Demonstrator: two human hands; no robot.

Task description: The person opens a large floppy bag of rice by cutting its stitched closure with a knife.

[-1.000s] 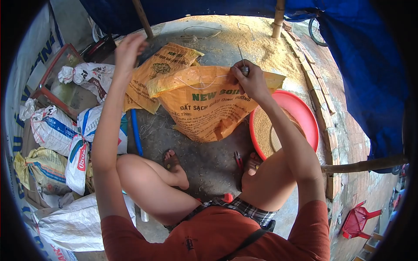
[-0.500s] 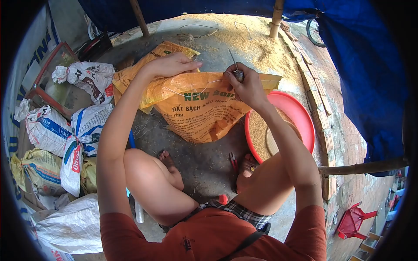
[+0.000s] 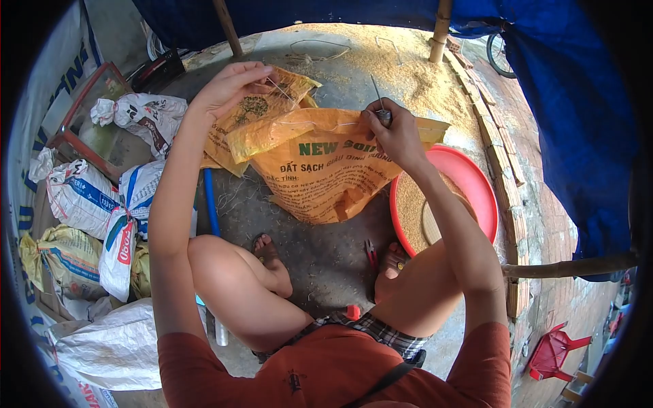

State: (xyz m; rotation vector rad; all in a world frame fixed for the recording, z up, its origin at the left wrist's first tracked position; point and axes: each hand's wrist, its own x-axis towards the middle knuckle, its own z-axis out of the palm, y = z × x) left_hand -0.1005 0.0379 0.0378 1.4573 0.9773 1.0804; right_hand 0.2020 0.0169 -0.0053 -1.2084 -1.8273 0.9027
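An orange woven sack (image 3: 326, 180) with green and black print hangs upright between my knees, its top edge folded over. White thread runs in stitches along that fold. At the right part of the fold, my right hand (image 3: 396, 136) is closed around an awl (image 3: 383, 117), its thin metal spike pointing up and away. My left hand (image 3: 235, 88) is raised beyond the sack's left corner, fingers pinched on the white thread (image 3: 279, 88), which slants down toward the sack. Behind it lies a second orange sack (image 3: 248, 112).
A red basin (image 3: 476, 187) of grain stands right of the sack. Red-handled pliers (image 3: 371, 253) lie by my right foot. Several filled sacks (image 3: 81, 194) crowd the left side. Grain (image 3: 408, 75) is spread on the floor ahead, along a brick edging (image 3: 496, 149).
My left hand has moved up and left from the sack's top edge, drawing the thread along the fold. My right hand stays at the fold with the awl.
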